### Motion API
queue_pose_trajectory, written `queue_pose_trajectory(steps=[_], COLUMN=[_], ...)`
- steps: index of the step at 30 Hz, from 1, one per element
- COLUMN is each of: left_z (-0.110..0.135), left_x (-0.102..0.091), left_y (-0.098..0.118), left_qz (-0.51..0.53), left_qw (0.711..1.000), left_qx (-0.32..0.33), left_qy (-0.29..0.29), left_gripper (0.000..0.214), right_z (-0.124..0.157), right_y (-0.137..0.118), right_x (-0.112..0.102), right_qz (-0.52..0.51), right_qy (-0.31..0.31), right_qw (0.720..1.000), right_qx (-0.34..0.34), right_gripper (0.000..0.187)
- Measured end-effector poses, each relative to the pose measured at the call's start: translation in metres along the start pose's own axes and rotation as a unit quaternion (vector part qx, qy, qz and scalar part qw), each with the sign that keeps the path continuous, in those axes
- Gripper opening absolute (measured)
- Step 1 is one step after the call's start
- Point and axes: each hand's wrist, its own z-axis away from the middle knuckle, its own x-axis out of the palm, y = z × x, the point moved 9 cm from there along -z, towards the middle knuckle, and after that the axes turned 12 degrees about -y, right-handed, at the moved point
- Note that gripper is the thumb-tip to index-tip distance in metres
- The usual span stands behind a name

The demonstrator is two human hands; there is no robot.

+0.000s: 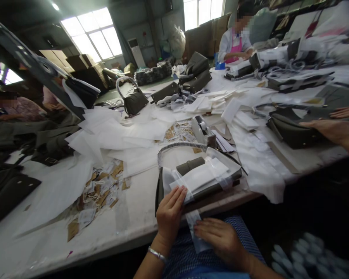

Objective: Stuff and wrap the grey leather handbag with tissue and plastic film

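Observation:
An olive-grey handbag point(209, 186) lies flat at the table's near edge, partly wrapped in white paper with clear tape, its wrapped handle point(180, 146) arching behind it. My left hand point(170, 215) rests on the bag's near-left corner, fingers together and pressed flat on the white wrapping. My right hand point(221, 240) is below the table edge over my lap, fingers lying on a strip of clear plastic film point(196, 228) that hangs from the bag.
A tape dispenser point(202, 130) stands behind the bag. White sheets point(128, 135) and brown tags point(103, 192) litter the table point(128, 221). Other grey bags point(133, 101) lie further back. Another person's hands point(336, 130) hold a bag at right; a person in pink point(235, 42) works beyond.

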Motion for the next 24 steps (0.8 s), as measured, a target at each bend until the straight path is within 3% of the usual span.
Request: queue_pose_trajectory(steps=[6, 11, 19, 24], left_z=[-0.001, -0.001, 0.003, 0.008], left_x=[-0.003, -0.005, -0.013, -0.012], left_y=[0.005, 0.003, -0.001, -0.008], left_qz=[-0.036, -0.061, 0.016, 0.049], left_qw=[0.999, 0.998, 0.997, 0.994], left_qx=[0.022, -0.018, -0.039, -0.058], left_qy=[-0.002, -0.001, 0.06, 0.079], left_gripper=[0.049, 0.046, 0.03, 0.027], right_z=[-0.039, -0.089, -0.131, -0.142], right_y=[0.005, 0.018, 0.056, 0.076], right_x=[-0.038, -0.062, -0.054, -0.041], right_qz=[-0.006, 0.006, 0.027, 0.019], right_qy=[-0.017, -0.059, -0.106, -0.152], right_qw=[1.0, 0.998, 0.991, 0.981], right_qx=[0.0, 0.016, 0.078, 0.116], right_gripper=[0.029, 0.026, 0.009, 0.012])
